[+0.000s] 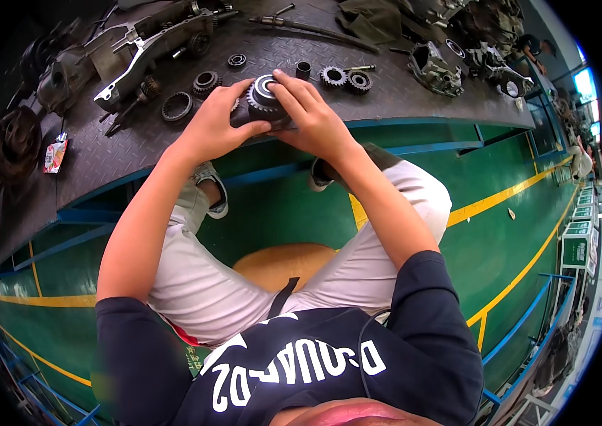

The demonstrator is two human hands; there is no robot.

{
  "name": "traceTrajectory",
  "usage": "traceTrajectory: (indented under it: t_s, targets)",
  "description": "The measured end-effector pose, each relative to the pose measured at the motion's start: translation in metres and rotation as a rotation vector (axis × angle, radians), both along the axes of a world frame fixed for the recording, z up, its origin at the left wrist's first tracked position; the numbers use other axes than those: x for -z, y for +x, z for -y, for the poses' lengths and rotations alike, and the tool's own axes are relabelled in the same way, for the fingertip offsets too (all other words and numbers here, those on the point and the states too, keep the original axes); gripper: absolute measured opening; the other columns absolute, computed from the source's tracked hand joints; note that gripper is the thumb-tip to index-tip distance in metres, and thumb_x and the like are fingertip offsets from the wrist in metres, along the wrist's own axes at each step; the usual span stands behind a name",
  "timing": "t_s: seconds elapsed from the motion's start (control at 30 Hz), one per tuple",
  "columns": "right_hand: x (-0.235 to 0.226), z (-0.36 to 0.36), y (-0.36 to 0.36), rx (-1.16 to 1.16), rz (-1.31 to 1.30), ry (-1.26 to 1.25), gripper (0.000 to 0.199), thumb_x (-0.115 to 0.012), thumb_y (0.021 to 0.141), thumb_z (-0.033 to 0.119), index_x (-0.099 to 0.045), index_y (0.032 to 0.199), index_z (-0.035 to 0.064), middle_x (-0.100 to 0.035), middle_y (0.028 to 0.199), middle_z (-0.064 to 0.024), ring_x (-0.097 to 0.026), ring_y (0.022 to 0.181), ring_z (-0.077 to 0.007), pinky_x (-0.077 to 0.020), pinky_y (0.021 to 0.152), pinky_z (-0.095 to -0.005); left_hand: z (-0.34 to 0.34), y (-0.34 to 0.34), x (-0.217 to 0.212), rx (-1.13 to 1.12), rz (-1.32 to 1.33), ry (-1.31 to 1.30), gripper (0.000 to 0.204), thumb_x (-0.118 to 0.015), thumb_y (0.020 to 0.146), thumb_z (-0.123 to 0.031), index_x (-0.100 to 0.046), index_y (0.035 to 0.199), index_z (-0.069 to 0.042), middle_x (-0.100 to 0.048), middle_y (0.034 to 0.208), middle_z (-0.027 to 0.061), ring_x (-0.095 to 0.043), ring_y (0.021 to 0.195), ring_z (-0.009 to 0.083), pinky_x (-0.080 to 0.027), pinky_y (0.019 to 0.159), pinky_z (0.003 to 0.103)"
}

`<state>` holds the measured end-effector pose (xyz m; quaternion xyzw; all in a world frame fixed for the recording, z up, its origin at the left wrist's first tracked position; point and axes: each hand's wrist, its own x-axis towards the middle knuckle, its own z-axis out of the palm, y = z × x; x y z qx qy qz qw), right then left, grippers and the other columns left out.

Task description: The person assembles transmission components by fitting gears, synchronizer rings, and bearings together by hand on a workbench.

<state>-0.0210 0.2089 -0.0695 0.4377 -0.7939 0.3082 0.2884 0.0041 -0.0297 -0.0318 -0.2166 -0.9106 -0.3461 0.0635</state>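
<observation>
Between both hands, near the front edge of the metal workbench, I hold a dark toothed gear with a bright ring on top. My left hand wraps its left side, thumb along the lower front. From the right, my right hand grips it, with fingers over the upper edge and top. Its underside is hidden by my hands. Just beyond lie a small ball bearing, a short dark sleeve and a gear. To the left of my left hand rest a toothed ring and another gear.
An opened gearbox housing stands at the back left, with a splined shaft before it. A long shaft lies at the back. Metal castings stand at the right. My knees are below the bench's blue frame.
</observation>
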Motion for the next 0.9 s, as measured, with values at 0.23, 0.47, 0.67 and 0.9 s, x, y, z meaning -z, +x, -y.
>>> traceTrajectory:
  t_s: [0.23,0.47,0.67,0.9]
  targets:
    - [-0.022,0.000,0.006,-0.072,0.141,0.052,0.072,-0.091,0.078,0.020,-0.060,0.142,0.0074,-0.058,0.151,-0.0140,-0.060,0.130,-0.0401,-0.0503,0.111,-0.0465,-0.001,-0.010,0.015,-0.010,-0.047,0.037,0.068,-0.088,0.081,-0.015,-0.059,0.142,-0.002,-0.066,0.131,0.0190,-0.062,0.124,0.0367,-0.049,0.107,0.043]
    - [-0.027,0.003,-0.001,-0.008,0.155,0.067,0.047,-0.086,0.085,0.019,-0.065,0.124,0.0032,-0.066,0.139,-0.0151,-0.061,0.125,-0.0395,-0.0524,0.105,-0.0453,-0.015,-0.004,0.024,-0.130,-0.085,0.010,0.089,-0.095,0.074,-0.035,-0.053,0.146,-0.004,-0.068,0.127,0.0234,-0.065,0.120,0.0433,-0.052,0.104,0.048]
    - [-0.041,0.014,-0.026,0.010,0.357,0.080,0.055,-0.082,0.087,0.016,-0.060,0.134,0.0002,-0.068,0.128,-0.0218,-0.066,0.116,-0.0427,-0.0536,0.100,-0.0459,-0.027,-0.025,0.022,-0.262,-0.020,-0.094,0.078,-0.089,0.078,-0.040,-0.055,0.137,-0.001,-0.068,0.121,0.0282,-0.065,0.117,0.0441,-0.052,0.101,0.050]
    - [-0.064,0.023,-0.074,-0.062,0.602,0.317,0.045,-0.074,0.100,0.033,-0.061,0.132,0.0040,-0.070,0.121,-0.0225,-0.067,0.112,-0.0388,-0.0507,0.101,-0.0429,-0.015,-0.041,-0.003,-0.228,0.104,-0.365,0.076,-0.085,0.084,-0.037,-0.050,0.143,-0.004,-0.063,0.139,0.0208,-0.057,0.133,0.0386,-0.049,0.111,0.047]
